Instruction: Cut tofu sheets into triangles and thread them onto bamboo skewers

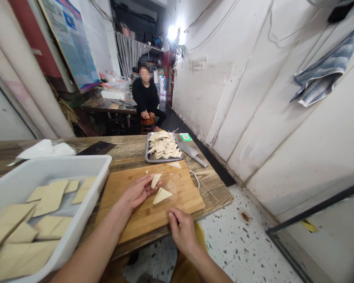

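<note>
My left hand (140,191) is over the wooden cutting board (129,222), closed on a pale tofu triangle (156,180) held between thumb and fingers. Another tofu triangle (162,195) lies flat on the board just to the right of that hand. By the board's front edge, my right hand (181,228) is curled with thumb against fingers; whatever it may hold is hidden. A third tofu piece (175,165) rests near the board's far edge. Behind the board, a metal tray (149,158) carries a heap of folded tofu pieces (163,145) with thin sticks poking out.
At left stands a white plastic tub (102,167) with several tofu sheets (51,196). A cleaver (191,152) lies right of the tray, and a thin skewer (208,188) nears the table's right edge. A person (146,94) sits on a stool beyond the table.
</note>
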`<action>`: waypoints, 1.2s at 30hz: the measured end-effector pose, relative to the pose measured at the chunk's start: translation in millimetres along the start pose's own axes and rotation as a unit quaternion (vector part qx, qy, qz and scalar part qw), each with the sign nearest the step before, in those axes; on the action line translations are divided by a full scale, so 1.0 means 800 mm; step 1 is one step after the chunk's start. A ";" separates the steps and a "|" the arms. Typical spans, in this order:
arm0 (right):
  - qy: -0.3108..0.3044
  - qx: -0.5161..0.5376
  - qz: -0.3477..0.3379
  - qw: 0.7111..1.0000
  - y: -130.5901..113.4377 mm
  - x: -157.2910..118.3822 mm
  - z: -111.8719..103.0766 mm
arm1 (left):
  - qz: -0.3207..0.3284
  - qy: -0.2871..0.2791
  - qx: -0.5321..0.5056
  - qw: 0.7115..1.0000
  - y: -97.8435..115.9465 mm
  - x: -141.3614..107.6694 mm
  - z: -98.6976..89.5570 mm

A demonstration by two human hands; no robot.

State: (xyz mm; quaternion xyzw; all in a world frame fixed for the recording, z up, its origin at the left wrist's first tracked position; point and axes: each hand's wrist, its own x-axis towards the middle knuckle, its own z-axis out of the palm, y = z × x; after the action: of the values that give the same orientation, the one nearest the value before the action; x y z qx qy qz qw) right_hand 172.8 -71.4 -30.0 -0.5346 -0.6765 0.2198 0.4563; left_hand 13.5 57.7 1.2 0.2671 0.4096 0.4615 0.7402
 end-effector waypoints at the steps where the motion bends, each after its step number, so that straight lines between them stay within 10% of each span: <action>1: -0.001 -0.003 -0.002 1.000 0.000 0.000 0.001 | -0.003 0.003 -0.003 1.000 0.000 0.000 -0.001; 36: 0.027 -0.035 -0.030 0.999 -0.003 0.021 0.008 | -0.009 -0.019 0.027 0.999 -0.004 0.000 -0.003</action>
State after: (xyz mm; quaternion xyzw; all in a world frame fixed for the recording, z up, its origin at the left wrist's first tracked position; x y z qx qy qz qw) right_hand 165.5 -55.7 -24.7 -0.5356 -0.6868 0.1673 0.4620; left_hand 12.9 55.9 -2.9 0.2923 0.4099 0.4386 0.7444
